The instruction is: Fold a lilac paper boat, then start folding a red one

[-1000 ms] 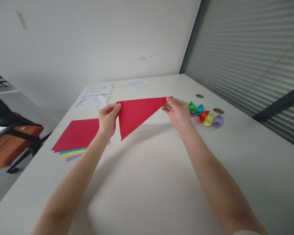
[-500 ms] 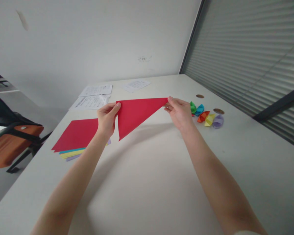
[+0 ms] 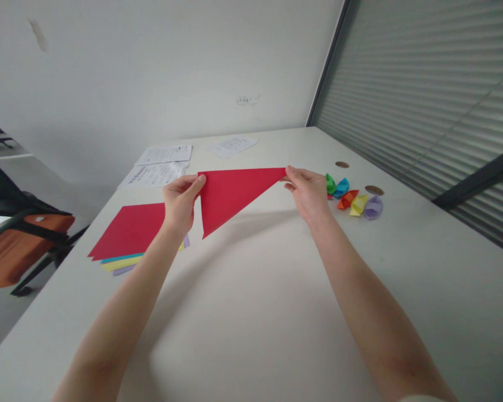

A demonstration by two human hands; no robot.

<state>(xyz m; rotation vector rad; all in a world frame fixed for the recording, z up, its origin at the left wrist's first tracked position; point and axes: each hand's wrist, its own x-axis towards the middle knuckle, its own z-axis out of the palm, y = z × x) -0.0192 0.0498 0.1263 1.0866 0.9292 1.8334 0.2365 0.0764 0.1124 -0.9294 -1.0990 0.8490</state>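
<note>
A red sheet of paper (image 3: 235,195), triangular in outline, is stretched between my hands above the white table (image 3: 251,312). My left hand (image 3: 181,200) pinches its upper left corner between thumb and fingers. At the pointed right corner, my right hand (image 3: 308,192) grips the paper the same way. The sheet's third corner hangs down near my left hand. Behind my left forearm lies a stack of coloured paper (image 3: 128,230), red on top with blue, yellow and purple edges showing; the forearm hides part of it.
Small folded paper pieces in several colours, including a yellow one (image 3: 359,205) and a purple one (image 3: 374,207), sit right of my right hand. Printed sheets (image 3: 157,174) lie at the back left. An orange chair (image 3: 25,240) stands left; window blinds (image 3: 402,95) border the right.
Both hands keep their hold on the red paper. The left hand and the paper have shifted very slightly to the left; otherwise the scene looks the same.
</note>
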